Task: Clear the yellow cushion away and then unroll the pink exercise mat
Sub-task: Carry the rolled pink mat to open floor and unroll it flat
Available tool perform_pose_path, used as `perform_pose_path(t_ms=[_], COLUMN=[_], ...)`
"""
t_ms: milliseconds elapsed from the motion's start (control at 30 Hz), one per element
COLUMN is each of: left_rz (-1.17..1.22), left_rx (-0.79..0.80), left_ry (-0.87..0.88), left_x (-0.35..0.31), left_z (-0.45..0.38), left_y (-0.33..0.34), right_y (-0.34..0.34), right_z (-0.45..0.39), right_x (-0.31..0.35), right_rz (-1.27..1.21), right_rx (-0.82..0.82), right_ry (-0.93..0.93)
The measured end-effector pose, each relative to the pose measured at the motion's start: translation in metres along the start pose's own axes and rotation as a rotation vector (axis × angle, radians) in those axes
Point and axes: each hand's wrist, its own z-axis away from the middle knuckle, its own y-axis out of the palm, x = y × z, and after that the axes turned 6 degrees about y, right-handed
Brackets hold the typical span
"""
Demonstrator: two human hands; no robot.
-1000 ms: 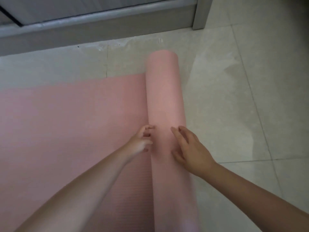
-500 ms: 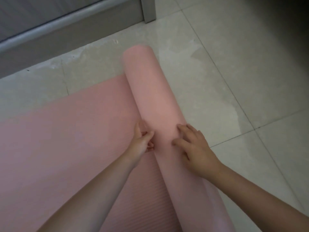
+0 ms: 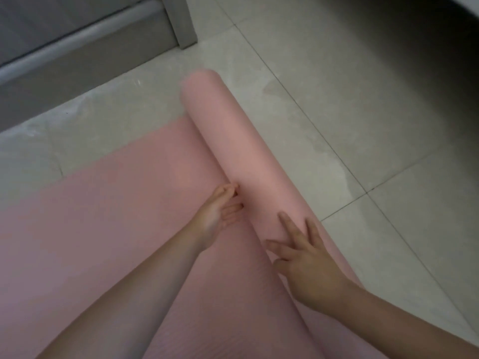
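Observation:
The pink exercise mat (image 3: 108, 203) lies partly unrolled on the tiled floor, its flat part filling the left and bottom of the view. Its rolled part (image 3: 233, 141) runs diagonally from the upper middle toward the lower right. My left hand (image 3: 220, 216) presses against the near side of the roll with loosely bent fingers, at the seam with the flat part. My right hand (image 3: 303, 257) rests on top of the roll with straight, spread fingers. No yellow cushion is in view.
Pale floor tiles (image 3: 337, 125) stretch to the right of the roll. A grey door frame or sill (image 3: 90, 50) runs along the top left, with a post (image 3: 184, 19) at its end. A dark shadowed area fills the top right.
The roll has moved a little further right across the floor, leaving more flat mat behind it. My right hand's fingers have straightened and spread; the camera view has shifted.

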Motion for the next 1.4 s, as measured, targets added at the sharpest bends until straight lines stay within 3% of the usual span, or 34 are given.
perform_pose_path(t_ms=[67, 100, 200, 267, 400, 467, 600, 733, 933, 1067, 1400], left_rz=[-0.131, -0.341, -1.307, -1.587, -1.597, -1.629, -1.623, -1.6, -1.598, -1.562, -1.622], left_rx=[-0.003, -0.034, -0.1, -0.058, -0.032, -0.021, -0.001, 0.011, -0.021, -0.061, -0.003], left_ry=[0.022, 0.054, 0.059, -0.032, -0.042, -0.054, -0.087, -0.088, -0.09, -0.076, -0.073], left_x=[0.004, 0.01, 0.035, 0.047, 0.047, 0.044, 0.042, 0.039, 0.042, 0.05, 0.055], left_z=[-0.011, -0.016, -0.028, -0.03, -0.034, -0.037, -0.034, -0.031, -0.036, -0.034, -0.032], left_y=[0.001, -0.002, -0.019, -0.027, -0.03, -0.026, -0.027, -0.025, -0.025, -0.026, -0.028], right_y=[-0.001, 0.0, 0.002, 0.009, 0.01, 0.014, 0.025, 0.012, -0.008, -0.007, 0.001], right_z=[0.002, 0.002, -0.001, -0.004, -0.006, -0.004, 0.008, 0.0, -0.019, -0.002, 0.042], right_x=[-0.011, -0.016, -0.029, -0.035, -0.039, -0.044, -0.038, -0.033, -0.051, -0.088, -0.128], right_rz=[0.119, 0.149, 0.135, 0.122, 0.207, 0.212, 0.383, 0.457, 0.543, 0.445, 0.865], right_rx=[0.049, 0.086, 0.21, 0.227, 0.262, 0.2, 0.086, 0.217, 0.16, 0.347, 0.474], right_ry=[0.055, 0.108, 0.319, 0.405, 0.464, 0.465, 0.022, -0.067, 0.123, 0.349, 0.565])
